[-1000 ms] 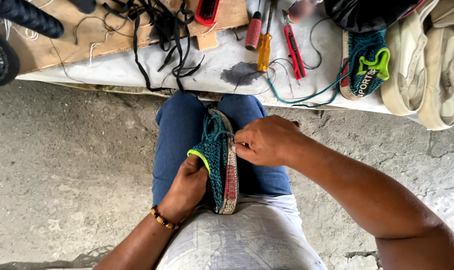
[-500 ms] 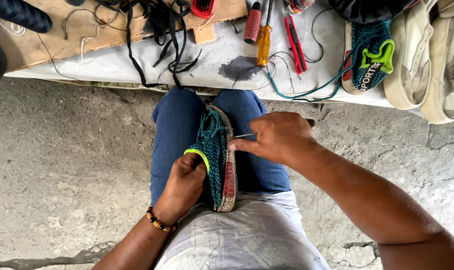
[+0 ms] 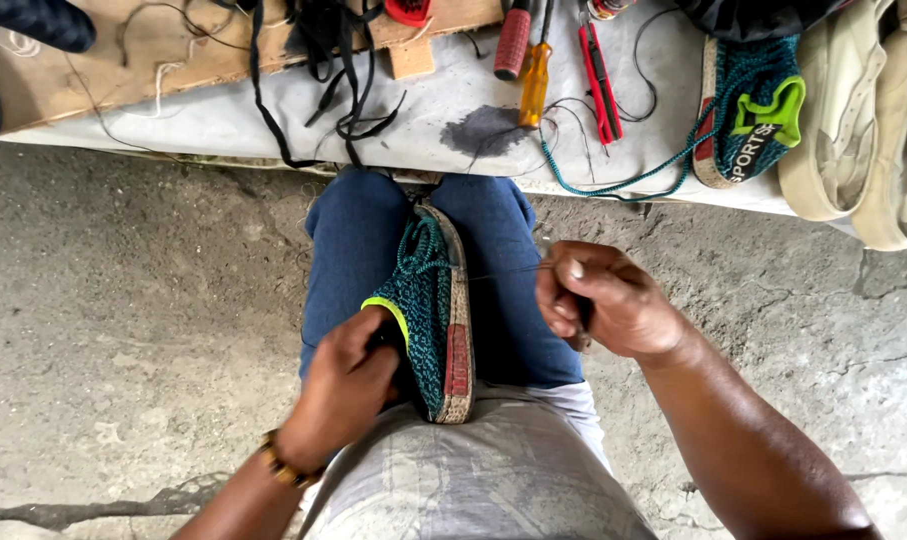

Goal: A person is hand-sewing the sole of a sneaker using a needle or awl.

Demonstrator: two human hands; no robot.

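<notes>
Gripping teal knit sneaker (image 3: 428,315) at heel collar with left hand (image 3: 345,385), fingers closed; right hand (image 3: 603,300) just beside sole, pinched shut on thin awl handle (image 3: 583,318).

My left hand (image 3: 348,385) is curled tight in a grip over my lap, wrist bent. My right hand (image 3: 603,300) is fisted, fingers pinched, forearm angled in.

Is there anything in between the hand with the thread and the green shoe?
Nothing visible. The right hand sits just beside the shoe, with only a thin thread stretched across the gap over the blue jeans. The left hand grips the shoe from the other side.
</notes>
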